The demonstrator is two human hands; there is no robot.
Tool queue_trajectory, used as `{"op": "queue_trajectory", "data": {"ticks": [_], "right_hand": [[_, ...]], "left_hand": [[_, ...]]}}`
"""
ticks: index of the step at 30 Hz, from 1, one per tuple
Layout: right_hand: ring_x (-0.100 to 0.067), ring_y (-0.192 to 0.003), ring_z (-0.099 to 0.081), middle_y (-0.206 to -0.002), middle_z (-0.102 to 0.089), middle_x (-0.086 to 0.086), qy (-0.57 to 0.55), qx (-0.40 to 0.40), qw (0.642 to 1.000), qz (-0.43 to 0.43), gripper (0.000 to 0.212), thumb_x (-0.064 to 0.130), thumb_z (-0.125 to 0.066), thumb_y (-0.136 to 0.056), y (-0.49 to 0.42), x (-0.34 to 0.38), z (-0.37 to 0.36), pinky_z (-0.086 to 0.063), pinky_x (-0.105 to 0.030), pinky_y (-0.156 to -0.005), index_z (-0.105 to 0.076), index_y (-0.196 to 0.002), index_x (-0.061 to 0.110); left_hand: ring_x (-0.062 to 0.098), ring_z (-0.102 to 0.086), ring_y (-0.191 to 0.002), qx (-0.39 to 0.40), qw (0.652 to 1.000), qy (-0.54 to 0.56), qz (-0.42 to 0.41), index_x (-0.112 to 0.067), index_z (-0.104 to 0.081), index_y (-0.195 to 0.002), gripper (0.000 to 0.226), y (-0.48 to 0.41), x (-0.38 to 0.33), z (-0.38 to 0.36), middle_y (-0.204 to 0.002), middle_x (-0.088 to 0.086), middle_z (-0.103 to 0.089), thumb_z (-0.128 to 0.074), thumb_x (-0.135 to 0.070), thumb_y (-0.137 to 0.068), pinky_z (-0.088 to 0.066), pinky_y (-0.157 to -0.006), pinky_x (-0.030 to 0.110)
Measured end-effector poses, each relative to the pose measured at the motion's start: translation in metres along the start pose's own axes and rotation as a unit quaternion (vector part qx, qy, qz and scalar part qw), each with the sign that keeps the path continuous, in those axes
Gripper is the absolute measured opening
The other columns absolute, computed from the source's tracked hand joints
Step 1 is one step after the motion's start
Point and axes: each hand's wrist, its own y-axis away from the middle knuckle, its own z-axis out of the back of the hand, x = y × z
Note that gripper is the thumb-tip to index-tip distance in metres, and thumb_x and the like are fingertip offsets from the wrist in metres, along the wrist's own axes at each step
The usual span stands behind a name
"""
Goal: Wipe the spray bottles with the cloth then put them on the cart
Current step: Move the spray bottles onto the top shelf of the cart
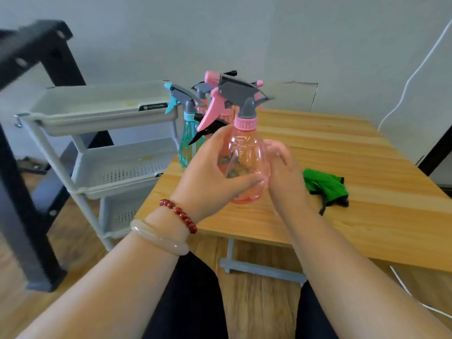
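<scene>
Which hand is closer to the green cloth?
Right. The right hand is beside the pink bottle, just left of the cloth. The left hand grips the bottle's other side, farther away.
</scene>
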Motion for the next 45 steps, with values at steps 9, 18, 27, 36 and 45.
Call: {"op": "queue_trajectory", "data": {"ticks": [9,18,27,36,45], "right_hand": [[-0.001,-0.114,-0.044,-0.120,-0.049,0.017,0.143,0.114,0.983,0.031,0.062,0.035,-0.077,-0.082,-0.005,-0.001,-0.046,-0.037,-0.010,-0.093,-0.048,-0.136,0.024],[-0.012,-0.099,-0.054,-0.102,-0.057,0.009,0.204,-0.007,0.973,0.106,0.025,0.027,-0.071,-0.087,-0.026,-0.018,-0.084,-0.039,-0.025,-0.080,-0.055,-0.107,0.025],[-0.010,-0.095,-0.048,-0.092,-0.049,0.024,0.196,-0.069,0.964,0.167,0.020,0.022,-0.067,-0.091,-0.039,-0.036,-0.112,-0.036,-0.021,-0.078,-0.052,-0.102,0.029],[-0.010,-0.095,-0.053,-0.097,-0.057,0.012,0.164,-0.098,0.966,0.177,0.027,0.024,-0.073,-0.085,-0.044,-0.040,-0.126,-0.040,-0.023,-0.080,-0.053,-0.103,0.028],[-0.009,-0.085,-0.049,-0.090,-0.055,0.007,0.179,-0.134,0.956,0.189,0.021,0.032,-0.063,-0.085,-0.052,-0.047,-0.139,-0.041,-0.029,-0.074,-0.053,-0.099,0.020]], "left_hand": [[0.016,-0.064,-0.104,-0.092,0.994,-0.005,0.061,-0.049,-0.041,-0.131,0.082,0.015,0.009,0.066,-0.122,-0.021,-0.057,-0.082,-0.057,-0.060,-0.058,-0.086,0.041],[0.006,-0.060,-0.111,-0.124,0.987,-0.024,0.094,-0.043,-0.039,-0.139,0.081,-0.002,0.036,0.101,-0.125,-0.020,-0.057,-0.083,-0.041,-0.071,-0.056,-0.093,0.038],[0.008,-0.061,-0.113,-0.140,0.983,-0.017,0.115,-0.042,-0.041,-0.136,0.076,-0.030,0.073,0.128,-0.126,-0.020,-0.057,-0.084,-0.030,-0.074,-0.054,-0.097,0.040],[0.013,-0.058,-0.118,-0.157,0.978,-0.022,0.136,-0.034,-0.037,-0.147,0.086,-0.062,0.109,0.166,-0.131,-0.010,-0.057,-0.084,-0.030,-0.075,-0.052,-0.099,0.042],[0.016,-0.055,-0.120,-0.201,0.972,-0.016,0.122,-0.028,-0.041,-0.142,0.077,-0.132,0.131,0.211,-0.129,-0.007,-0.057,-0.083,-0.028,-0.078,-0.049,-0.102,0.043]]}}
